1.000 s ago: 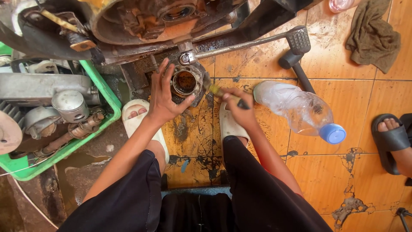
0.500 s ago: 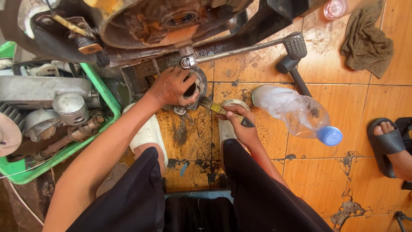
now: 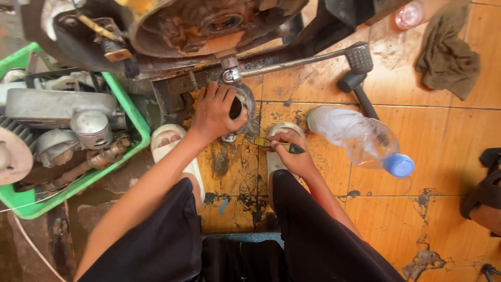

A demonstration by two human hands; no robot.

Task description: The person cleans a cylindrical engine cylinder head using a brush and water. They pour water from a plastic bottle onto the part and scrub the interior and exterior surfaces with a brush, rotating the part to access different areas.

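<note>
My left hand (image 3: 216,112) grips a round, greasy metal engine part (image 3: 243,107) that rests on the stained orange floor tiles under a motorcycle engine (image 3: 198,23). The fingers cover most of its opening. My right hand (image 3: 289,151) holds a small brush (image 3: 271,142) with a dark handle and yellowish ferrule. The bristle end points left at the lower side of the part. Both hands sit between my feet in white sandals (image 3: 172,149).
A green crate (image 3: 128,112) at left holds a cylinder, piston and other engine pieces. A clear plastic bottle (image 3: 360,138) with a blue cap lies at right. A kick lever (image 3: 308,57), a rag (image 3: 443,49) and another person's dark sandal (image 3: 482,196) are nearby.
My left hand went from spread beside the round part to clamped over it. The brush dropped from the part's right side to its lower edge. The other person's foot pulled back at right.
</note>
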